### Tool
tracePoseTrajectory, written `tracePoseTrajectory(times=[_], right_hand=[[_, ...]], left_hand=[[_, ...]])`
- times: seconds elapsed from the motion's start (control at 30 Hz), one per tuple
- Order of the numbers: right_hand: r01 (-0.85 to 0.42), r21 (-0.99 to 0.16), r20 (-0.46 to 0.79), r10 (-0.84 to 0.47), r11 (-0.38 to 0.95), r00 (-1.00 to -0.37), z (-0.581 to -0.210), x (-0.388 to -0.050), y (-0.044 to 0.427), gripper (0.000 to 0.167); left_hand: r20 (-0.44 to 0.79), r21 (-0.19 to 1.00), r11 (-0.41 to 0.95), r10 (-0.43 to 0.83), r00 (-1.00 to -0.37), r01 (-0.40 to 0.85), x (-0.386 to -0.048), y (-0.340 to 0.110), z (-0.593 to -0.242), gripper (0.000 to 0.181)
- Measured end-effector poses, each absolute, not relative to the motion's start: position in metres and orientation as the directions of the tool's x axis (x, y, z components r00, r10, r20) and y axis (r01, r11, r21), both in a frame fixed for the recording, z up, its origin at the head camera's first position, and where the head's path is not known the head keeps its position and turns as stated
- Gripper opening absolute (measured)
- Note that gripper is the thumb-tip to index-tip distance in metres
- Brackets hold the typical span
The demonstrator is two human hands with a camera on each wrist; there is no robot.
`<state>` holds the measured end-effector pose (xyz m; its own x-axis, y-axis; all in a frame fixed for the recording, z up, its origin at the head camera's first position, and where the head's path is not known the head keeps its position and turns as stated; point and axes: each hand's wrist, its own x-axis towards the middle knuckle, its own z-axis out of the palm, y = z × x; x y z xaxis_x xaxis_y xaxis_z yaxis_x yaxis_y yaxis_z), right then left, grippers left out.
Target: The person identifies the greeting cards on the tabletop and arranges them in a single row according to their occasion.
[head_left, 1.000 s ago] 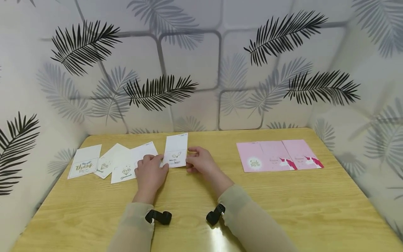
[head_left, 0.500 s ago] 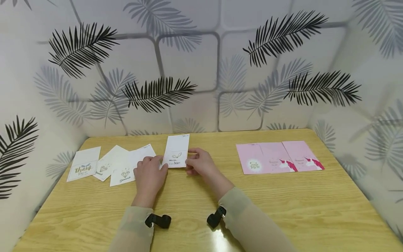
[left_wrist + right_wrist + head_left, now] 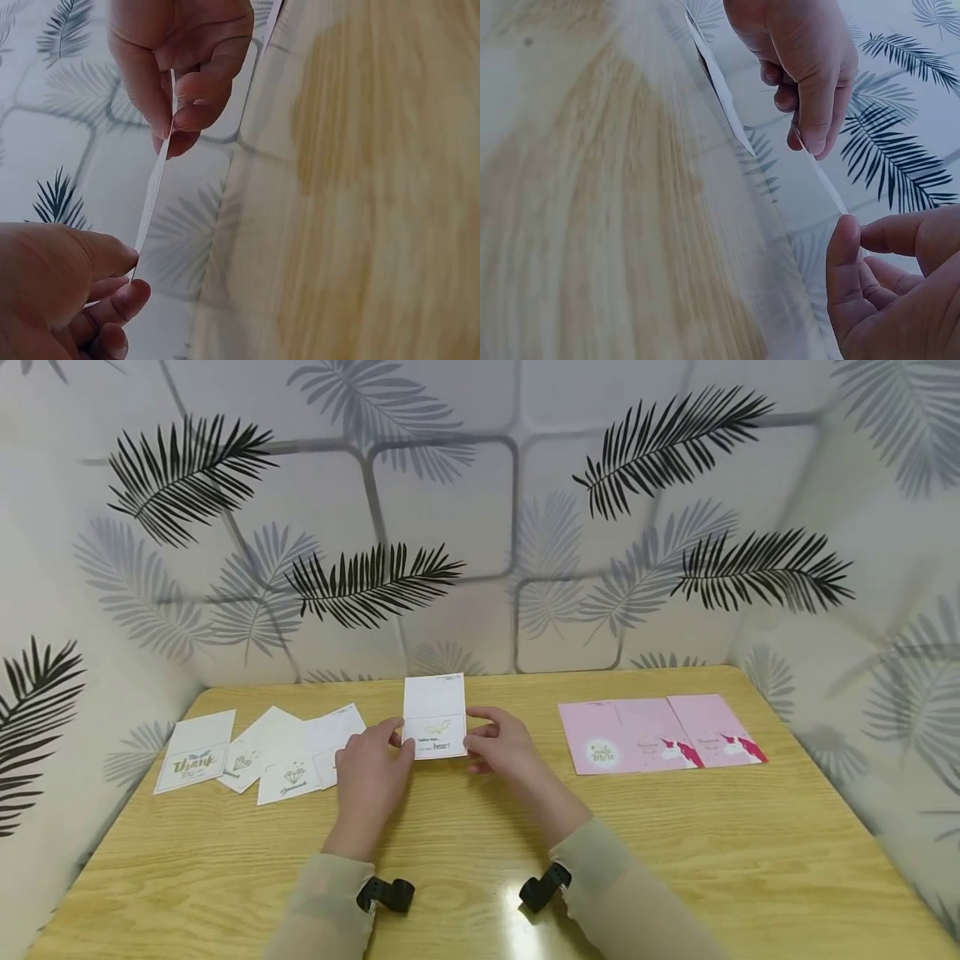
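Observation:
A white card point(image 3: 434, 697) with gold wings and the word "heart" is held between both hands over the far middle of the table. My left hand point(image 3: 371, 777) pinches its left edge, and my right hand point(image 3: 508, 755) pinches its right edge. In the left wrist view the card point(image 3: 153, 191) appears edge-on, with thumb and fingers on it at both ends. The right wrist view likewise has the thin card point(image 3: 823, 178) stretched between the two pinches. Left of my left hand lie several white cards, among them a "Thank you" card point(image 3: 197, 750) and a diamond card point(image 3: 294, 778).
Three pink cards point(image 3: 654, 735) lie in an overlapping row at the right; two bear unicorns. Everything rests on a light wooden table point(image 3: 465, 835). A leaf-patterned wall point(image 3: 465, 610) rises right behind the table's far edge and on both sides.
The winged card has shifted slightly right and turned from slanted to nearly square-on, both hands moving with it. More of the white cards at the left shows now.

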<state>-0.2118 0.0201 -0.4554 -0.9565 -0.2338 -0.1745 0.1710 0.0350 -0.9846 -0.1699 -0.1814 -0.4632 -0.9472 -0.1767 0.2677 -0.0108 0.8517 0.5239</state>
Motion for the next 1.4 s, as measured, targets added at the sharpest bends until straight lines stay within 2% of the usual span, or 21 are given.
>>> tracePoseTrajectory(times=[0.23, 0.4, 0.83, 1.4], right_hand=[[0.08, -0.987, -0.109, -0.216, 0.137, -0.97, -0.451, -0.207, 0.048, 0.052], [0.06, -0.98, -0.101, -0.216, 0.189, -0.971, -0.447, -0.204, 0.067, 0.053], [-0.006, -0.937, -0.067, -0.197, 0.348, -0.978, -0.443, -0.2, 0.112, 0.051], [0.044, -0.888, -0.124, -0.146, 0.457, -0.982, -0.444, -0.207, 0.149, 0.044]], left_hand=[[0.282, 0.558, 0.829, -0.15, -0.948, 0.035, -0.168, -0.158, -0.455, 0.036], [0.299, 0.579, 0.812, -0.129, -0.946, 0.073, -0.169, -0.144, -0.453, 0.035], [0.34, 0.542, 0.825, -0.04, -0.94, 0.161, -0.174, -0.104, -0.451, 0.031], [0.302, 0.533, 0.832, -0.016, -0.953, 0.155, -0.186, -0.061, -0.466, 0.027]])
